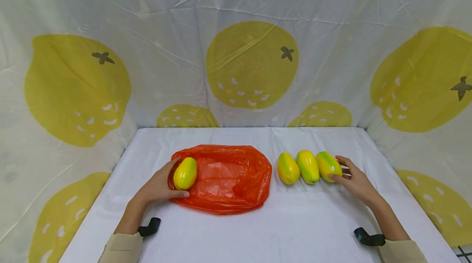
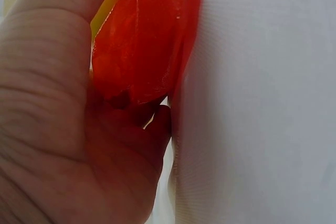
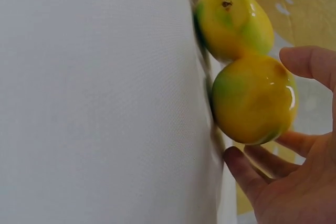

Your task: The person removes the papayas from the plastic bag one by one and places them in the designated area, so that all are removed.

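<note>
A red plastic bag [image 1: 221,203] lies spread on the white-covered table, its mouth open upward. My left hand [image 1: 156,185] grips its left rim, the thumb along the near side and the other fingers largely hidden. In the left wrist view, red film [image 2: 147,40] runs between thumb and fingers. One glossy yellow-green papaya [image 1: 185,173] sits at the bag's left end, beside that hand. To the right of the bag are three more in a row: a left papaya [image 1: 288,168], a middle papaya [image 1: 307,166] and a right papaya [image 3: 254,100]. Around the last, my right hand [image 1: 355,183] spreads loosely, fingertips right at its side.
White cloth [image 1: 295,230] covers the table. Behind and at both sides hang pale curtains [image 1: 324,62] printed with large yellow lemons. A black wrist strap mount [image 1: 149,227] shows by the left sleeve, and another black mount [image 1: 368,238] by the right sleeve.
</note>
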`<state>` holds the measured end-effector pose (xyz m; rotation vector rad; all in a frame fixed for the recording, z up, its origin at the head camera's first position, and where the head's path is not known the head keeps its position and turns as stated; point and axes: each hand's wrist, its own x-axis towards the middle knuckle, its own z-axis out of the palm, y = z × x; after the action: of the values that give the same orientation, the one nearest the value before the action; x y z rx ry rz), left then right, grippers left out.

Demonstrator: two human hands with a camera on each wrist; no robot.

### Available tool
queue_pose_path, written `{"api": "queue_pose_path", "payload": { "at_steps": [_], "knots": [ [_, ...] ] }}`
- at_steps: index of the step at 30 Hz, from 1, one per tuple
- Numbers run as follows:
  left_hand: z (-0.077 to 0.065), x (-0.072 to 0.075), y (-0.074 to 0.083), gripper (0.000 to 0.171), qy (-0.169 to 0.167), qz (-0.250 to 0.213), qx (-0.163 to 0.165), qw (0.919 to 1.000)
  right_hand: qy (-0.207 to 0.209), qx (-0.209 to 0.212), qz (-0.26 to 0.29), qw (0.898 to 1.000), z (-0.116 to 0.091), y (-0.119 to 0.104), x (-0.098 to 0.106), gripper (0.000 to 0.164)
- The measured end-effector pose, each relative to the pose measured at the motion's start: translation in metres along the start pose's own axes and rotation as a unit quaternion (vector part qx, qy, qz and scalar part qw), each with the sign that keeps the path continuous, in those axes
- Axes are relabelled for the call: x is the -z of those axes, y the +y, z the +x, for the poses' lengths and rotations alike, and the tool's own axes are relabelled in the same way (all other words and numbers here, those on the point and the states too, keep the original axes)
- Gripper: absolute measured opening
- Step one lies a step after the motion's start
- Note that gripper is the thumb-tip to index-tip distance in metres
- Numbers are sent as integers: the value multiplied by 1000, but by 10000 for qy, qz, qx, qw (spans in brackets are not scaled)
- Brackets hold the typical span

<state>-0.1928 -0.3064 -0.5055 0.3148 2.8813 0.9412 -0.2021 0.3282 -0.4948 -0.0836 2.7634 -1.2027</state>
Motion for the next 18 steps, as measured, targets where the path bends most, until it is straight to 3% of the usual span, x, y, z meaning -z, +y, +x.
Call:
{"api": "queue_pose_path", "payload": {
  "at_steps": [7,18],
  "knots": [
    [-1,0,-1,126,32,-9,-10,10000,87,74,32,9999,-1,-1,2,84],
    [0,-1,-1,126,62,-47,-55,10000,566,197,14,9982,0,-7,5,77]
  ]
}}
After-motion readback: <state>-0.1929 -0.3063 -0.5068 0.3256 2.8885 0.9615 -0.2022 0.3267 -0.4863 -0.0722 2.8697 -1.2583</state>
